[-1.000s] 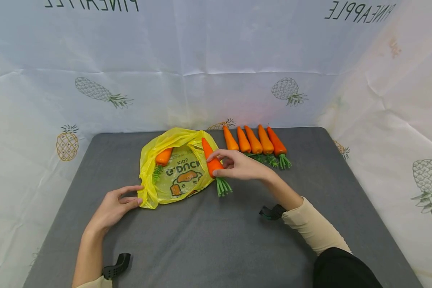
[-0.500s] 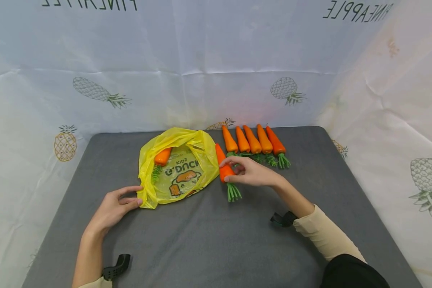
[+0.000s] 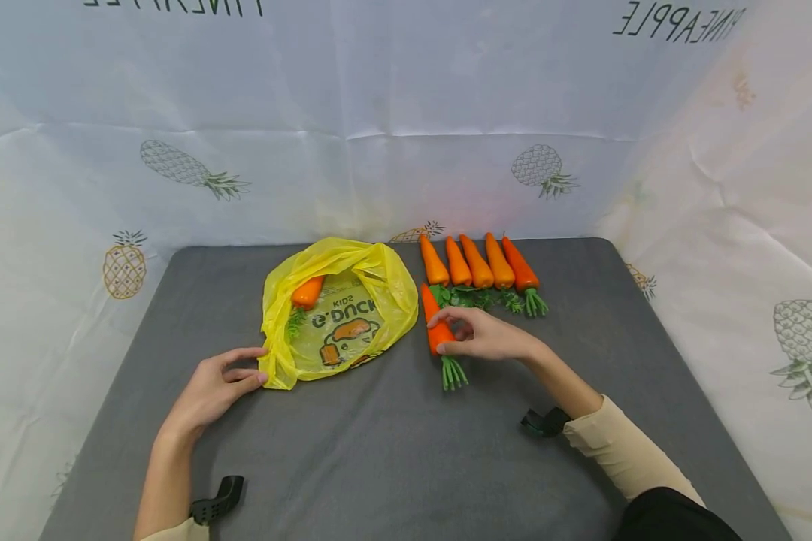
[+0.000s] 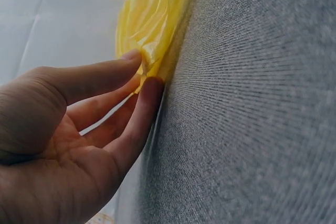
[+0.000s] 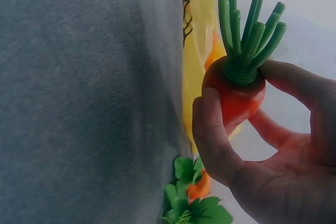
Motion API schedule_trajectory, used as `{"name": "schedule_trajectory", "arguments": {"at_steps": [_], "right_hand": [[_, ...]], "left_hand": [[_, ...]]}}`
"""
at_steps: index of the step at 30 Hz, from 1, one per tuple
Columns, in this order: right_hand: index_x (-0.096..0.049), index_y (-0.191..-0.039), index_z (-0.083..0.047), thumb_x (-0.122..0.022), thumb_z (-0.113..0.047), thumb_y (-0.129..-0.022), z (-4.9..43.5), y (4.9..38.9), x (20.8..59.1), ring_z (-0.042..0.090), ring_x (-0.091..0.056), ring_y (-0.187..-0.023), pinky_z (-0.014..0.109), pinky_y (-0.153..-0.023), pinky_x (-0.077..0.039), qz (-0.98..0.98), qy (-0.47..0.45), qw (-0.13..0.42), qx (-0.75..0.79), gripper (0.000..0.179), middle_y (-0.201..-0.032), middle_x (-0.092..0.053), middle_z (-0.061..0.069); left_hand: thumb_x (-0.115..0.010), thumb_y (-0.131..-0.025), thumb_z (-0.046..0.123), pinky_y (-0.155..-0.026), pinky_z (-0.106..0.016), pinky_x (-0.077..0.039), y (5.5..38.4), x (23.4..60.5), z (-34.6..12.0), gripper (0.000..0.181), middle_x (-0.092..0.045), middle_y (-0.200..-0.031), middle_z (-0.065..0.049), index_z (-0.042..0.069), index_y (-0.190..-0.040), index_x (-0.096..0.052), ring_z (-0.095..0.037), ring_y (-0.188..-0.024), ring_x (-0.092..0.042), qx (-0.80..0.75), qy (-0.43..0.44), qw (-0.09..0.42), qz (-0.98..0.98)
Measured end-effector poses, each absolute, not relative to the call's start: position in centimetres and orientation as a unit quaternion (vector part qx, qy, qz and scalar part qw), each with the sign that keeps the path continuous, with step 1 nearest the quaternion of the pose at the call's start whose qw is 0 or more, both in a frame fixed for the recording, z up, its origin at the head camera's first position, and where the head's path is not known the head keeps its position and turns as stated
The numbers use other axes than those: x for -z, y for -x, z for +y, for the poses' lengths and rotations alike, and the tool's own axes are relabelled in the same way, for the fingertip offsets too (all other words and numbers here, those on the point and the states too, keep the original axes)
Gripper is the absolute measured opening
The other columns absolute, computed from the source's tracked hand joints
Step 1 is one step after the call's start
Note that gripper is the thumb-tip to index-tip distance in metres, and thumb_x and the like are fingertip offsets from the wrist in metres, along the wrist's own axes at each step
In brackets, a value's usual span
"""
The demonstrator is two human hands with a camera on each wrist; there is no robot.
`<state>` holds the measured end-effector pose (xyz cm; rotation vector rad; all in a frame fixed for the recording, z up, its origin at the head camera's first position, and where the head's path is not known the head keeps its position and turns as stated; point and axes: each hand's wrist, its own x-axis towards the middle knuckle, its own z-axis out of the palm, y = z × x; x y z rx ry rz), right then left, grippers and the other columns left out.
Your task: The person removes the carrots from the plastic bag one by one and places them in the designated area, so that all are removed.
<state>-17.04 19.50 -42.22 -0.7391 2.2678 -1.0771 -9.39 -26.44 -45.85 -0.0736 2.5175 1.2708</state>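
Observation:
My right hand grips an orange carrot with cut green stems, just right of the yellow plastic bag. In the right wrist view the thumb and fingers close round the top of this carrot, below its stems. My left hand pinches the bag's near left edge between thumb and fingers; the left wrist view shows the crumpled yellow plastic at the fingertips. Inside the bag, whose mouth faces me, lies another carrot with feathery green leaves.
Several carrots lie side by side at the table's back edge, right of the bag, their green tops toward me. The grey table is backed by a white pineapple-print cloth.
My right hand has carried the carrot right and toward me, from over the bag's right edge to beside the bag. The left hand stays on the bag.

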Motion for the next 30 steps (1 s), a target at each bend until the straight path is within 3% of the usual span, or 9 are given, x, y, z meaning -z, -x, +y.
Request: {"name": "schedule_trajectory", "arguments": {"at_steps": [15,23,30], "right_hand": [[-0.055,-0.129,-0.017,-0.068,-0.031,-0.091,20.6,17.0,44.1,0.022,-0.062,-0.081,0.031,-0.075,-0.052,0.828,0.281,0.297,0.383,0.043,-0.115,-0.058,-0.002],[-0.056,-0.128,-0.017,-0.069,-0.035,-0.090,20.6,17.1,44.6,0.022,-0.060,-0.090,0.035,-0.085,-0.051,0.836,0.290,0.279,0.372,0.043,-0.116,-0.057,-0.002],[-0.057,-0.128,-0.021,-0.068,-0.037,-0.090,20.5,17.1,44.5,0.023,-0.050,-0.086,0.031,-0.075,-0.044,0.852,0.291,0.262,0.347,0.043,-0.104,-0.052,0.003]], "left_hand": [[-0.070,-0.089,0.032,-0.073,-0.018,-0.052,9.9,46.4,-26.3,0.052,-0.068,-0.121,-0.014,0.011,-0.135,-0.055,-0.003,-0.095,-0.065,-0.425,0.026,0.149,0.893],[-0.069,-0.090,0.030,-0.073,-0.018,-0.052,9.7,46.3,-26.3,0.052,-0.067,-0.121,-0.014,0.011,-0.135,-0.054,-0.001,-0.095,-0.064,-0.432,0.029,0.151,0.889],[-0.069,-0.090,0.031,-0.074,-0.017,-0.052,9.8,46.3,-26.2,0.053,-0.067,-0.122,-0.015,0.011,-0.136,-0.053,-0.001,-0.096,-0.064,-0.427,0.031,0.153,0.891]]}}
